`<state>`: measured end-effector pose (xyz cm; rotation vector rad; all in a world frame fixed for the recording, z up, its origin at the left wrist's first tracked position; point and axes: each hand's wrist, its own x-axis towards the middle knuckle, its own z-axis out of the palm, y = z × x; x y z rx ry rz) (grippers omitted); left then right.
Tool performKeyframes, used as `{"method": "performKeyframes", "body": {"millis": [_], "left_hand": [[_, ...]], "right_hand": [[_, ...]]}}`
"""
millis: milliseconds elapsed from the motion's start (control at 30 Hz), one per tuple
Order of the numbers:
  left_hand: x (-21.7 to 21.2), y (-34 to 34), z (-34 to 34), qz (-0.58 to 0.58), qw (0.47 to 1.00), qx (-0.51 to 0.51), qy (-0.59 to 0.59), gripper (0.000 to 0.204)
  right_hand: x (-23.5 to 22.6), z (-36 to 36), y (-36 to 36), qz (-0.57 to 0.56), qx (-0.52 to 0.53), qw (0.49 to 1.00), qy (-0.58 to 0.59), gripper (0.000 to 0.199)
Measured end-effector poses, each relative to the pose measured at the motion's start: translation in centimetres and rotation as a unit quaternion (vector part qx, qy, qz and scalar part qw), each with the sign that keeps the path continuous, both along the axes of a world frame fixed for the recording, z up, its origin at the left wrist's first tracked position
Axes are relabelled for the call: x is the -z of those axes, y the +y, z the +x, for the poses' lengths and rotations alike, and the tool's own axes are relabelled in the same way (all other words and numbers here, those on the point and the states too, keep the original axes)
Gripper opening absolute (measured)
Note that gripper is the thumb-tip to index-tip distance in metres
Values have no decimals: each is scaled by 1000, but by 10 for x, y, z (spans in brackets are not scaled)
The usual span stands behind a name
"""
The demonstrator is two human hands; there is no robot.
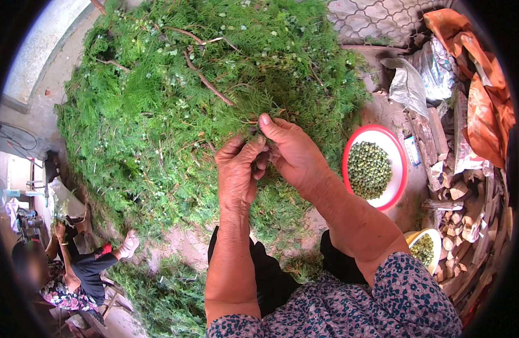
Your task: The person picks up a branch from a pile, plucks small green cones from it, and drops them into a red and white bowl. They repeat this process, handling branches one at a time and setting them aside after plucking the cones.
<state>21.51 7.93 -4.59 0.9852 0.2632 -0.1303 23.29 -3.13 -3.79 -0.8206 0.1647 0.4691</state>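
Both my hands meet over a large heap of green conifer branches (158, 107). My left hand (236, 163) is closed, thumb and fingertips pinched together. Right against it, my right hand (290, 145) is also closed, its thumb raised along a thin stem. Between the fingertips is a leafy conifer sprig (258, 106), which blends into the foliage behind it. My fingers hide the spot where they grip, so any small cone there cannot be made out.
To the right stands a red-rimmed white basin (393, 152) partly filled with small green cones (367, 169). A yellow bowl (436, 239) holds more. Stacked firewood (454, 225), sacks (431, 67) and an orange tarp (485, 112) line the right edge. Another person (73, 276) sits at lower left.
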Motion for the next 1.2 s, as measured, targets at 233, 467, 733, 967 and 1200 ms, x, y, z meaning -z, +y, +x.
{"method": "performKeyframes", "body": {"millis": [233,467,733,967,1200], "left_hand": [[7,-1,-2,4,999,-23,-39,11],[14,14,7,-156,980,-97,71,15],[32,4,11,-195,966,-128,111,20],[-8,-11,-5,-365,909,-190,-73,29],[1,-2,9,-201,958,-193,-70,41]], "right_hand": [[11,6,2,-225,138,942,-208,17],[10,28,-25,-117,314,942,-25,22],[2,-42,35,-310,-35,792,-525,35],[-48,-61,52,-81,45,950,-300,14],[41,-7,30,105,167,979,49,25]]}}
